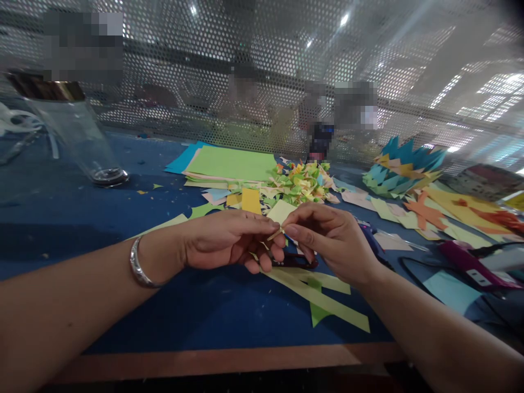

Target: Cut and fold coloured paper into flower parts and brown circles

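Observation:
My left hand (241,238), with a silver bangle on its wrist, pinches a small pale yellow paper piece (275,235) between thumb and fingers. My right hand (327,237) has its thumb and fingertips closed on the same piece, meeting the left fingertips. Just behind the fingertips shows a pale yellow paper square (282,209); whether it is held or lies on the table, I cannot tell. Below the hands is a dark tool like thread snips (297,261), partly hidden by fingers. Pale yellow paper strips (327,304) and a green scrap (318,316) lie nearer me.
Behind the hands are stacked coloured sheets (233,162) and a heap of curled paper bits (303,183). A glass jar (77,131) stands left. To the right are a spiky folded-paper piece (405,166), a purple power strip (470,267) and cables. Perforated metal (184,82) rises behind.

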`<state>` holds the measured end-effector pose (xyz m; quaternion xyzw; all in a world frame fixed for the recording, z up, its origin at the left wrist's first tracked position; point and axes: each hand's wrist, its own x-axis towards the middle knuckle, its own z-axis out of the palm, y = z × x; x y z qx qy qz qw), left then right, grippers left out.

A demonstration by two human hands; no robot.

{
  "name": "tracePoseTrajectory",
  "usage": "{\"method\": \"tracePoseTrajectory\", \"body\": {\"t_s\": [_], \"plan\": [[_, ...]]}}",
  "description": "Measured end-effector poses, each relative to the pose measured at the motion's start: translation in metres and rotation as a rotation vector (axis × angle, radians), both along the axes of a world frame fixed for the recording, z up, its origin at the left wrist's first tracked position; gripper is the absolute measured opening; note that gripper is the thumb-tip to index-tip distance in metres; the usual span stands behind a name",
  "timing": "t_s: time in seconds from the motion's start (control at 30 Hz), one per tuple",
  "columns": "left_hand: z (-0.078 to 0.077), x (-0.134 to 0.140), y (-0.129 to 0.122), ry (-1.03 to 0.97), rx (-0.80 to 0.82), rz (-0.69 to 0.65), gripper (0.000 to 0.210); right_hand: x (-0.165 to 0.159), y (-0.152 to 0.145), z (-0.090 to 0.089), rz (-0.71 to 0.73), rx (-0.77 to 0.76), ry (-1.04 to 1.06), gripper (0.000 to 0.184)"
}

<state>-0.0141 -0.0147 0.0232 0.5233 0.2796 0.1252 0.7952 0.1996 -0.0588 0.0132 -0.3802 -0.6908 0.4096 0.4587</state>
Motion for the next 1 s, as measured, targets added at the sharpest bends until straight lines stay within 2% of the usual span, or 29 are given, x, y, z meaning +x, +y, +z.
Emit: {"method": "tracePoseTrajectory", "body": {"t_s": [0.23, 0.53, 0.63, 1.0], "plan": [[0.006, 0.001, -0.003, -0.035, 0.029, 0.060, 0.019, 0.001, 0.002, -0.003, -0.008, -0.028, 0.031, 0.014], [-0.001, 0.008, -0.008, -0.059, 0.166, 0.304, 0.017, 0.002, 0.004, -0.005, -0.049, -0.037, 0.023, 0.017], [0.000, 0.008, -0.010, -0.066, 0.174, 0.346, 0.017, 0.001, 0.004, -0.005, -0.066, -0.018, 0.010, 0.017], [0.000, 0.007, -0.008, -0.004, 0.123, 0.307, 0.022, 0.000, 0.003, -0.001, -0.106, 0.003, -0.035, 0.015]]}}
